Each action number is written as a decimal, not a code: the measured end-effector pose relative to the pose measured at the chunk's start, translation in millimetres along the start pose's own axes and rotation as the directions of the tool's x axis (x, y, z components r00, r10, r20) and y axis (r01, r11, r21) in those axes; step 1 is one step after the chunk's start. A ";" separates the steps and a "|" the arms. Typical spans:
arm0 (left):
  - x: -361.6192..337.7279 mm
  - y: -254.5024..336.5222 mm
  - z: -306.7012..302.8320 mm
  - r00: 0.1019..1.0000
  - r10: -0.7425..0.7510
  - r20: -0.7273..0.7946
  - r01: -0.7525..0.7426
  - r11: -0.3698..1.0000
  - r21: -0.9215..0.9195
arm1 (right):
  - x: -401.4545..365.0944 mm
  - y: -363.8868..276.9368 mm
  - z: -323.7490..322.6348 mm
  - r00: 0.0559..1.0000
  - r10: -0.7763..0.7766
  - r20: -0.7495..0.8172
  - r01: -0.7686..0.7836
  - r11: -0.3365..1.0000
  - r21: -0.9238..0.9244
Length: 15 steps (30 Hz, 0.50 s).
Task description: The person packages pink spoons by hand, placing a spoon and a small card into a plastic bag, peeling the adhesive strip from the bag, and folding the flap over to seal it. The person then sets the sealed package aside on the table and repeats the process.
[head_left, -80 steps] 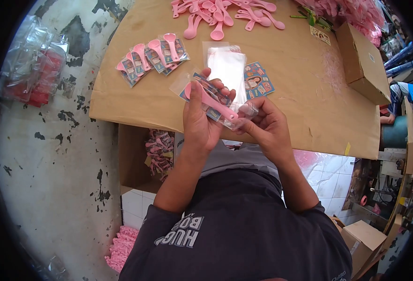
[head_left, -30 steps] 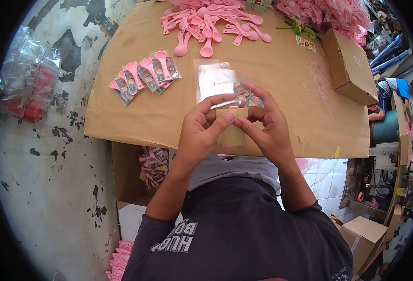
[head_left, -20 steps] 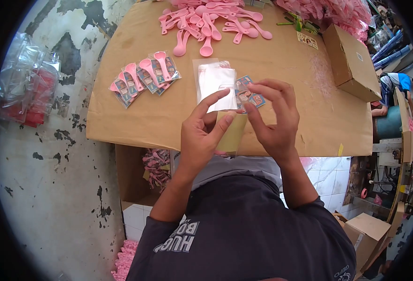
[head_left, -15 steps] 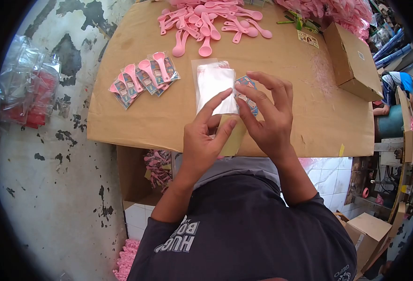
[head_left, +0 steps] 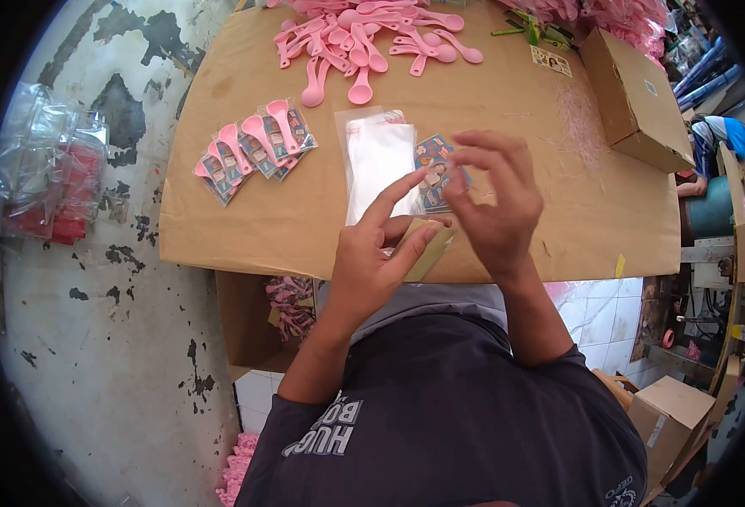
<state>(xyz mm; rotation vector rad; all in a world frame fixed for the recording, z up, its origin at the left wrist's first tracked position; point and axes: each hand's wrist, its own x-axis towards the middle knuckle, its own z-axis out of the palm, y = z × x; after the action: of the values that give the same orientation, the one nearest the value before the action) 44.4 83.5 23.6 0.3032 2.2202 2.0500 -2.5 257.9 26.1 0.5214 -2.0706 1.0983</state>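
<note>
Left hand [head_left: 371, 258]: fingers pinch a small packet [head_left: 430, 252], tan card back showing, just above the near edge of the surface [head_left: 245, 220]. The packet is probably light and thin, slick film over a stiffish card. It is best held by its edges, since the flat faces would likely slide.

Right hand [head_left: 497, 203] hovers just beyond it, fingers loosely curled and apart, nothing visible in them.

Below it lie printed cards [head_left: 430, 160] beside a stack of clear bags [head_left: 376, 160]. Finished packs [head_left: 254, 148] are fanned at left, with loose pink spoons [head_left: 364, 42] at the far edge. The surface is a cardboard sheet with a brown box [head_left: 634, 97] at right. Another person [head_left: 727, 135] is at the far right.
</note>
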 end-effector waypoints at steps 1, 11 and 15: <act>0.1 -1.9 2.3 1.000 0.002 -0.026 -0.005 0.994 -0.110 | 0.4 4.9 -1.2 1.000 -0.001 0.003 0.001 1.000 -0.001; 2.7 0.4 -12.0 0.985 -0.163 -0.054 0.129 0.911 -0.392 | -21.8 29.3 -38.5 0.905 0.399 0.148 -0.367 0.555 0.746; 4.7 -7.5 -14.1 0.991 0.003 -0.137 -0.051 0.935 -0.351 | -10.4 -14.9 -21.5 0.783 0.468 0.409 -0.621 0.620 0.480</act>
<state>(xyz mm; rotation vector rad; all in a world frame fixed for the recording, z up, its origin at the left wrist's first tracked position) 36.4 70.2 17.7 0.1654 1.8635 2.4971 22.6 267.7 34.3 0.3088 -2.1268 2.2070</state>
